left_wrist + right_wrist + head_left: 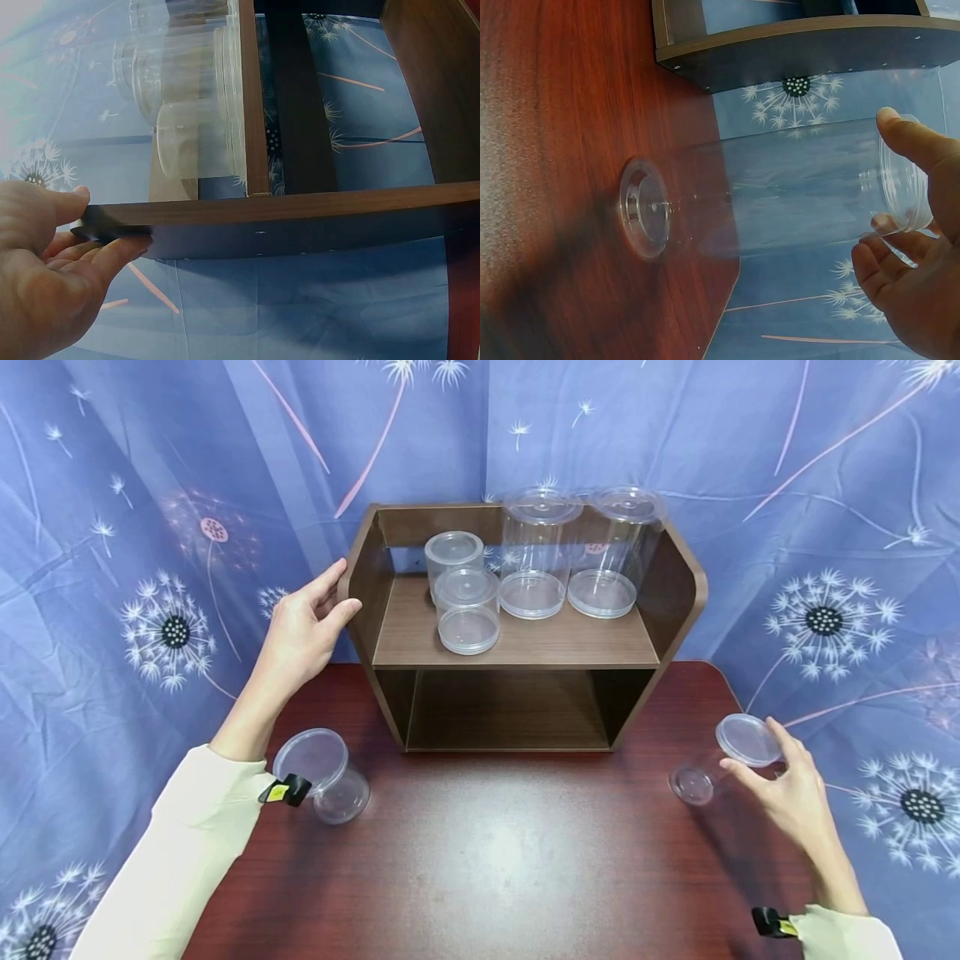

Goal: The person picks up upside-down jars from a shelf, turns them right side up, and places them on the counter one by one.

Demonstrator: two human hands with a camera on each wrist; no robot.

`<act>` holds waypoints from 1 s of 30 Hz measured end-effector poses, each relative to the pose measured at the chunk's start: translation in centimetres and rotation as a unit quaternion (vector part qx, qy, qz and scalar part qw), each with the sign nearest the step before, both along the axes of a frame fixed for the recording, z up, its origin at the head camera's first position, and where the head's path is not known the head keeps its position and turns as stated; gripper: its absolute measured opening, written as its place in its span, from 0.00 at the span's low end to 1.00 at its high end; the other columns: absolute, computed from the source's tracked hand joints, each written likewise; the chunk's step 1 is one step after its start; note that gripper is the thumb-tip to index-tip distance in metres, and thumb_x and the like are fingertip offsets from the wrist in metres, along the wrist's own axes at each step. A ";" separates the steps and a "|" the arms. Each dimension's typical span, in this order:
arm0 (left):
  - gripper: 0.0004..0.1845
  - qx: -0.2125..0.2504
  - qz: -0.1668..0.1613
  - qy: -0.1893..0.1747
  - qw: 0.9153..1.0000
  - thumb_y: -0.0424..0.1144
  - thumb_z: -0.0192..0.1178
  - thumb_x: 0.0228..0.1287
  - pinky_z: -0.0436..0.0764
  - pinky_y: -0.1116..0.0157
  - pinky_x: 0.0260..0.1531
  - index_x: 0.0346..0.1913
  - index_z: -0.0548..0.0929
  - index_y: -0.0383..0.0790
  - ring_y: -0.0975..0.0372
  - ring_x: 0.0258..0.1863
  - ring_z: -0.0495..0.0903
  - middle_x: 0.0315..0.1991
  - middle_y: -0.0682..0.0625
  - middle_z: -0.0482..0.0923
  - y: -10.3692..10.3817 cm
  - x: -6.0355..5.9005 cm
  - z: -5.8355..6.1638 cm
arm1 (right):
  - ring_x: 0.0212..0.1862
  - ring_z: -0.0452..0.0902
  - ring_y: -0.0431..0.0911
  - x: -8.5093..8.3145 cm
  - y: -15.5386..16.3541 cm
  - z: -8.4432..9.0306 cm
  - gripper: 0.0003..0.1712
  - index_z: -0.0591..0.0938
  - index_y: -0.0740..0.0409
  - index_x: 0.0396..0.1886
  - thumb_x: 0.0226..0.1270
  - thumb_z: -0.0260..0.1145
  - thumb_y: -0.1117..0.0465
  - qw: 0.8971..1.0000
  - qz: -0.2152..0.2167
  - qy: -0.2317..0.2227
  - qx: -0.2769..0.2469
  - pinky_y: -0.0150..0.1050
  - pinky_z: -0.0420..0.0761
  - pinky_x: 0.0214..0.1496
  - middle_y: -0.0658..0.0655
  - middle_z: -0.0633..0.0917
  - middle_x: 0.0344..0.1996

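Observation:
A brown wooden two-level shelf [585,643] stands on a dark red table [487,860]. My left hand [303,627] pinches the shelf's left side panel [300,217], thumb on one face and fingers on the other; the left wrist view shows this left hand [45,262] close up. At the table's right edge my right hand [787,785] holds a tall clear lidded jar [746,739] by its lid end. The jar [780,195] is tilted with its base touching the table. Right hand [915,247] has thumb and fingers curled round the lid rim.
On the shelf's upper board stand two short clear jars [468,610] at the left and two tall clear jars [536,552] to their right. The lower compartment [506,710] holds nothing. A short lidded jar [330,777] sits by my left forearm. A blue dandelion-print curtain [150,527] hangs behind.

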State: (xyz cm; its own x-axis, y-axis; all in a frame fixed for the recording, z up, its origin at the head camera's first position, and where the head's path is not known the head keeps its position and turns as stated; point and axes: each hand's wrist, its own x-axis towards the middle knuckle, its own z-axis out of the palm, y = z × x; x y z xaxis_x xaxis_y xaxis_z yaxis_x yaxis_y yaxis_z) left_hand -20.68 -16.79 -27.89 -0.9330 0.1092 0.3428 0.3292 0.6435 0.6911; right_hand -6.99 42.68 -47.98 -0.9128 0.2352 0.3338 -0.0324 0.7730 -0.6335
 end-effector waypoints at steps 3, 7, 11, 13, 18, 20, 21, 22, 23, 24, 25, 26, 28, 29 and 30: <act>0.30 0.000 0.001 0.000 1.000 0.40 0.62 0.76 0.77 0.53 0.61 0.78 0.69 0.47 0.53 0.63 0.79 0.68 0.41 0.75 0.0 0.0 0.0 | 0.56 0.67 0.72 0.0 0.0 0.0 0.54 0.62 0.65 0.80 0.58 0.79 0.61 1.000 0.000 0.000 -0.001 0.66 0.62 0.54 0.82 0.70 0.64; 0.30 -0.001 0.001 0.002 1.000 0.40 0.62 0.76 0.77 0.53 0.61 0.78 0.69 0.47 0.53 0.62 0.80 0.68 0.41 0.75 -0.1 0.0 0.0 | 0.54 0.71 0.61 0.1 0.0 0.2 0.56 0.60 0.64 0.81 0.57 0.80 0.60 1.000 -0.004 -0.004 -0.003 0.51 0.67 0.58 0.79 0.69 0.68; 0.31 -0.002 -0.001 0.000 1.000 0.40 0.62 0.76 0.77 0.55 0.59 0.78 0.68 0.47 0.52 0.62 0.79 0.68 0.42 0.75 -0.1 -0.1 -0.1 | 0.47 0.67 0.32 0.2 0.2 0.1 0.60 0.57 0.62 0.82 0.55 0.82 0.59 1.000 -0.006 -0.008 -0.013 0.25 0.64 0.49 0.76 0.70 0.68; 0.31 0.000 -0.002 -0.001 1.000 0.40 0.62 0.76 0.77 0.55 0.60 0.78 0.68 0.47 0.53 0.63 0.79 0.69 0.42 0.75 -0.1 -0.1 -0.1 | 0.46 0.62 0.24 0.3 0.2 0.1 0.62 0.55 0.62 0.82 0.54 0.82 0.60 1.000 0.000 -0.005 -0.023 0.19 0.63 0.46 0.76 0.71 0.67; 0.31 0.002 -0.001 0.001 1.000 0.41 0.62 0.76 0.77 0.53 0.61 0.78 0.69 0.48 0.53 0.63 0.79 0.69 0.42 0.75 -0.1 -0.2 -0.2 | 0.47 0.62 0.23 0.4 0.1 0.7 0.58 0.54 0.60 0.83 0.60 0.79 0.60 0.999 0.006 -0.004 -0.040 0.13 0.61 0.46 0.75 0.70 0.68; 0.31 0.001 0.000 0.001 1.000 0.41 0.62 0.76 0.77 0.53 0.61 0.78 0.69 0.48 0.53 0.63 0.79 0.69 0.41 0.75 -0.2 -0.2 -0.3 | 0.48 0.62 0.22 0.3 0.1 1.1 0.55 0.55 0.59 0.83 0.64 0.76 0.59 0.999 0.006 -0.004 -0.048 0.13 0.61 0.48 0.74 0.69 0.70; 0.31 0.002 0.000 0.000 1.000 0.41 0.62 0.76 0.77 0.53 0.61 0.78 0.68 0.48 0.53 0.64 0.79 0.69 0.41 0.75 -0.2 -0.3 -0.3 | 0.48 0.62 0.21 0.3 0.1 1.3 0.54 0.55 0.58 0.83 0.65 0.75 0.59 0.999 0.004 -0.004 -0.050 0.13 0.61 0.48 0.73 0.69 0.71; 0.31 0.002 0.001 -0.001 1.000 0.41 0.62 0.76 0.77 0.53 0.61 0.78 0.68 0.48 0.53 0.64 0.79 0.69 0.41 0.75 -0.2 -0.3 -0.3 | 0.49 0.63 0.21 0.2 0.1 1.6 0.52 0.55 0.58 0.83 0.67 0.74 0.59 0.999 0.001 -0.003 -0.053 0.13 0.61 0.49 0.72 0.69 0.71; 0.31 0.003 0.001 -0.002 1.000 0.41 0.62 0.76 0.77 0.52 0.61 0.78 0.68 0.48 0.53 0.64 0.78 0.69 0.41 0.75 -0.2 -0.4 -0.4 | 0.49 0.63 0.21 0.2 0.0 1.9 0.51 0.55 0.57 0.83 0.67 0.73 0.59 0.998 -0.001 0.000 -0.056 0.14 0.62 0.49 0.70 0.69 0.72; 0.31 0.003 0.002 -0.002 1.000 0.41 0.62 0.76 0.77 0.52 0.61 0.78 0.68 0.48 0.53 0.64 0.78 0.69 0.41 0.75 -0.2 -0.4 -0.4 | 0.50 0.63 0.21 0.1 0.0 2.2 0.50 0.56 0.58 0.83 0.68 0.73 0.59 0.998 -0.002 0.006 -0.058 0.15 0.62 0.50 0.70 0.69 0.72; 0.31 0.003 0.002 -0.002 1.000 0.41 0.62 0.76 0.77 0.52 0.61 0.78 0.68 0.48 0.53 0.64 0.78 0.69 0.41 0.75 -0.2 -0.4 -0.4 | 0.51 0.64 0.20 0.0 -0.1 2.6 0.50 0.57 0.58 0.83 0.68 0.72 0.60 0.998 -0.002 0.011 -0.059 0.15 0.62 0.51 0.68 0.69 0.72; 0.31 0.003 0.003 -0.002 1.000 0.41 0.62 0.76 0.77 0.52 0.62 0.78 0.68 0.48 0.52 0.64 0.78 0.69 0.41 0.74 -0.2 -0.4 -0.4 | 0.51 0.64 0.20 -0.1 -0.2 2.9 0.49 0.57 0.57 0.83 0.68 0.72 0.60 0.998 -0.005 0.016 -0.057 0.15 0.62 0.51 0.66 0.70 0.72; 0.31 0.001 0.005 -0.002 1.000 0.41 0.62 0.76 0.76 0.51 0.62 0.78 0.68 0.48 0.52 0.64 0.78 0.69 0.40 0.74 -0.2 -0.5 -0.4 | 0.51 0.64 0.20 -0.3 -0.3 3.8 0.48 0.58 0.56 0.83 0.68 0.72 0.60 0.998 -0.008 0.027 -0.054 0.14 0.63 0.53 0.62 0.71 0.72; 0.31 0.001 0.006 -0.002 1.000 0.41 0.62 0.76 0.76 0.51 0.61 0.78 0.68 0.48 0.52 0.64 0.78 0.69 0.40 0.74 -0.2 -0.5 -0.4 | 0.51 0.64 0.20 -0.4 -0.4 4.2 0.48 0.59 0.56 0.82 0.68 0.72 0.61 0.998 -0.008 0.035 -0.050 0.14 0.62 0.54 0.60 0.71 0.71; 0.31 0.001 0.006 -0.002 1.000 0.41 0.62 0.76 0.76 0.51 0.62 0.78 0.68 0.48 0.52 0.64 0.78 0.69 0.40 0.74 -0.3 -0.5 -0.5 | 0.51 0.64 0.20 -0.5 -0.5 4.6 0.47 0.60 0.56 0.82 0.68 0.72 0.61 0.998 -0.006 0.042 -0.048 0.14 0.62 0.55 0.59 0.72 0.71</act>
State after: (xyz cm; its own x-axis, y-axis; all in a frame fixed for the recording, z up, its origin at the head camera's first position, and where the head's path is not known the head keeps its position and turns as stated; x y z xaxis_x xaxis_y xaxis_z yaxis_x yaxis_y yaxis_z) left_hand -21.14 -17.05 -28.35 -0.9356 0.0972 0.3393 0.3188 0.6454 0.6941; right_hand -7.50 42.18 -43.34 -0.8793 0.2797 0.3854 -0.0806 0.7102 -0.6994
